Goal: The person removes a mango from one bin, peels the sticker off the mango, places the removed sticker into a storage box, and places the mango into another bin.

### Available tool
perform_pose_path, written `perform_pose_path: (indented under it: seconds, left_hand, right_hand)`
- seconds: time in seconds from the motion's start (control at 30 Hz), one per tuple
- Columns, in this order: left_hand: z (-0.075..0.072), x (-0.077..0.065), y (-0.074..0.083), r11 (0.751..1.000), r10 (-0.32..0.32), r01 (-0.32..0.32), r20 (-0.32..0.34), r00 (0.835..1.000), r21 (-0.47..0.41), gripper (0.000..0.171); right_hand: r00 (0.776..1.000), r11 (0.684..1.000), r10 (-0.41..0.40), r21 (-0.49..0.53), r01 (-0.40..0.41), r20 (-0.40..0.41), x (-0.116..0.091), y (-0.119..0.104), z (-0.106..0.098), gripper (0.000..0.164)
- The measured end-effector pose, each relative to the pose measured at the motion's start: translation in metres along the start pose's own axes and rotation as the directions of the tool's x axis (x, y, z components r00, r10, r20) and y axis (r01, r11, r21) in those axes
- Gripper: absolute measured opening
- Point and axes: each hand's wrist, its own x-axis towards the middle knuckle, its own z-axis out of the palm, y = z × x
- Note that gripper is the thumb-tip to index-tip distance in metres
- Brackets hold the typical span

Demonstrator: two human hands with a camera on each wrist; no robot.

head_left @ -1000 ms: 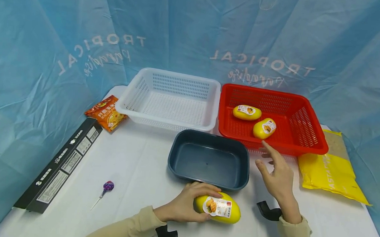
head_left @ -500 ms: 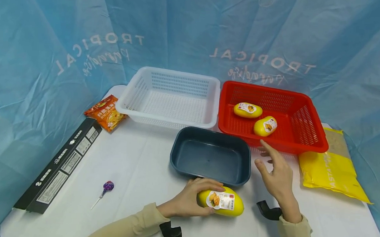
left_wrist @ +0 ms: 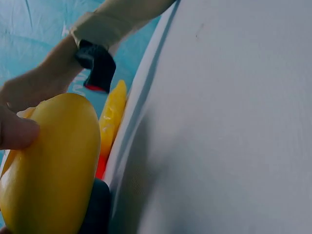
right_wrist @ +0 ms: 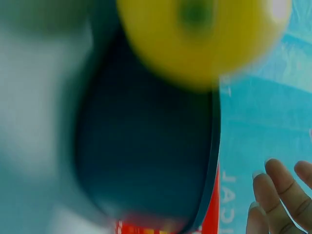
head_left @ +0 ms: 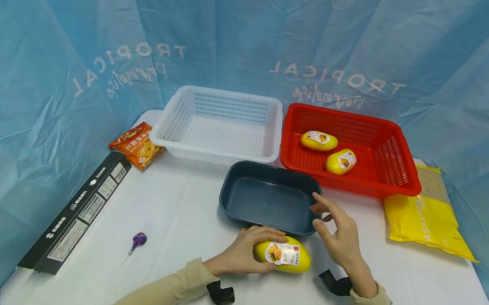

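My left hand (head_left: 247, 251) grips a yellow mango (head_left: 301, 259) with a white fruit label, thumb on the near side and fingers over the far side. In the left wrist view the same mango (left_wrist: 58, 165) fills the lower left, with the thumb (left_wrist: 19, 129) pressed on it. Just behind it lies a dark blue plastic tub (head_left: 266, 204). My right hand (head_left: 341, 238) is held over the tub's right end, fingers apart and loosely bent, holding nothing. Its fingers (right_wrist: 278, 195) show at the lower right of the right wrist view.
Behind the tub stand a white basket (head_left: 217, 155) and a red basket (head_left: 375, 187) with two labelled mangoes (head_left: 319, 140) inside. A yellow bag (head_left: 427, 222) lies at the right. At left are an orange snack packet (head_left: 137, 144), a long black box (head_left: 79, 208) and a lollipop (head_left: 138, 240).
My left hand and the mango have shifted slightly away from me, and the tub and red basket sit a little farther back. My right hand has moved left, over the tub's right end.
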Motion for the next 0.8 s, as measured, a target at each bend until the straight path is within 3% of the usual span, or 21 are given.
perform_pose_path:
  seconds: [0.37, 0.67, 0.8]
  left_hand:
    - [0.000, 0.002, -0.005, 1.000, -0.021, 0.021, -0.020, 1.000, 0.014, 0.057]
    - [-0.005, -0.009, -0.023, 0.994, -0.009, 0.017, -0.071, 0.997, 0.110, 0.058]
    - [-0.008, -0.014, -0.027, 0.994, -0.013, 0.022, -0.089, 0.996, 0.108, 0.057]
  right_hand:
    - [0.997, 0.981, -0.041, 0.191, 0.027, 0.070, -0.016, -0.019, 0.018, 0.034]
    - [0.994, 0.977, -0.028, 0.211, 0.005, 0.105, -0.035, -0.020, 0.035, 0.026]
    - [0.994, 0.982, -0.023, 0.187, 0.002, 0.110, -0.042, -0.021, 0.041, 0.027]
